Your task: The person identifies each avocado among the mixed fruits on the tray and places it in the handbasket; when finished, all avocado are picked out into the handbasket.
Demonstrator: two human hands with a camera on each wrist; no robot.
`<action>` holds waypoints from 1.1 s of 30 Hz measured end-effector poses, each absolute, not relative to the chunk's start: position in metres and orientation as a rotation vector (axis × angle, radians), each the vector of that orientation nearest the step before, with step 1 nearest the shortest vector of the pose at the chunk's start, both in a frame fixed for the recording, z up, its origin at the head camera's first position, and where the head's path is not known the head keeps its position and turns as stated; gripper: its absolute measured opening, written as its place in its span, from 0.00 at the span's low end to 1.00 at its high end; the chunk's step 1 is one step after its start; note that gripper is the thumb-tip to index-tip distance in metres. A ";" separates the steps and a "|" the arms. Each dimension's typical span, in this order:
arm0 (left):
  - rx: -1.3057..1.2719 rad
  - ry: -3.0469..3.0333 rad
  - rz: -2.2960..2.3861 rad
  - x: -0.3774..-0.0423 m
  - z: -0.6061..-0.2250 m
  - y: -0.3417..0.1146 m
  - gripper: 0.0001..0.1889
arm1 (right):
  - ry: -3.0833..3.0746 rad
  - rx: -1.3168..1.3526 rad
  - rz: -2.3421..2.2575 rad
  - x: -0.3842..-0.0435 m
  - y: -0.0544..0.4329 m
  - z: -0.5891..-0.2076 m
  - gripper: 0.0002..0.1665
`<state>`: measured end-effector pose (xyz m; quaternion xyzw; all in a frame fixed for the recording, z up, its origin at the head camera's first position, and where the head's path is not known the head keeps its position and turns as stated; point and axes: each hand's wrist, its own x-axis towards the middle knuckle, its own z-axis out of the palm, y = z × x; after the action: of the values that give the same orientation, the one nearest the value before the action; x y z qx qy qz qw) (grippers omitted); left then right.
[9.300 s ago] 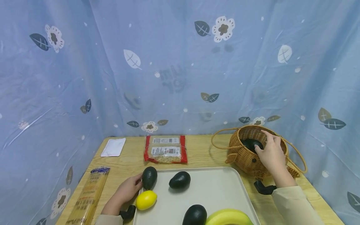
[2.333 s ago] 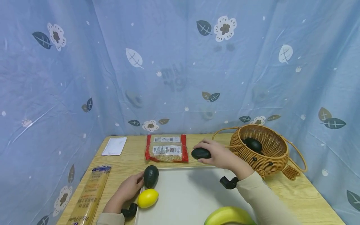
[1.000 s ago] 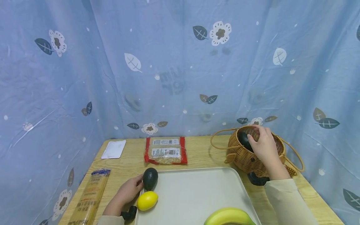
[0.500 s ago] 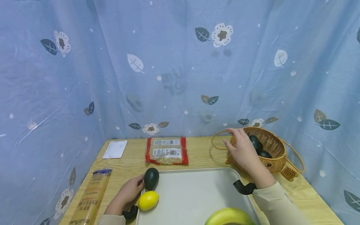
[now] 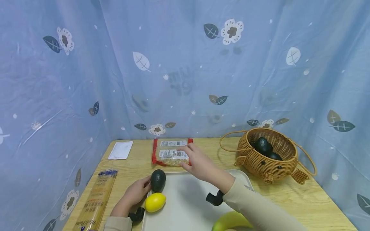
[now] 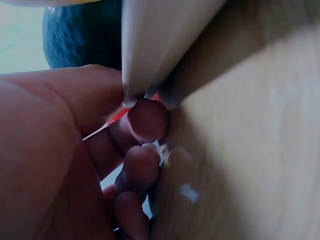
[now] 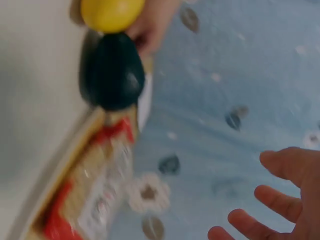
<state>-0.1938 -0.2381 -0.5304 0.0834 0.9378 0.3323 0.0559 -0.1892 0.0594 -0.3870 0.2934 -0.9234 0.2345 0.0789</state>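
My left hand [image 5: 136, 192] grips the left rim of a white tray [image 5: 185, 205]; in the left wrist view the thumb [image 6: 95, 90] lies against the rim and the fingers curl near its underside. Beside that hand, a dark avocado [image 5: 158, 180] and a yellow lemon [image 5: 155, 202] lie at the tray's left edge. Over the tray's far edge, my right hand [image 5: 199, 163] hangs with nothing in it, its fingers spread in the right wrist view. A banana [image 5: 231, 220], partly hidden by the right sleeve, lies at the tray's near right.
At the back right stands a wicker basket [image 5: 268, 168] with avocados [image 5: 262, 146] inside and looped handles. Behind the tray lies a red-edged clear food packet [image 5: 170, 160]. Spaghetti in a bag [image 5: 96, 200] and a white card [image 5: 120, 150] lie on the left. A curtain [image 5: 185, 64] closes off the back.
The avocados from the middle and front of the tray are now gone from it; the right hand put avocados into the basket, let go, and swung left over the tray. The left hand stayed put.
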 end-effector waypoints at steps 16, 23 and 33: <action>0.303 2.854 0.934 -0.198 -0.526 -0.239 0.24 | -2.944 1.397 0.489 -0.221 -0.022 -0.431 0.37; 0.344 2.860 0.955 -0.195 -0.528 -0.240 0.22 | -2.971 1.555 0.286 -0.225 -0.036 -0.450 0.29; 0.322 2.852 0.956 -0.194 -0.526 -0.241 0.23 | -2.944 1.552 0.355 -0.225 -0.040 -0.459 0.23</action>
<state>-0.1939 -0.2413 -0.5263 0.1062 0.9412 0.3155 0.0579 -0.2248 -0.0402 -0.4592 0.4613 -0.8750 0.1054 -0.1026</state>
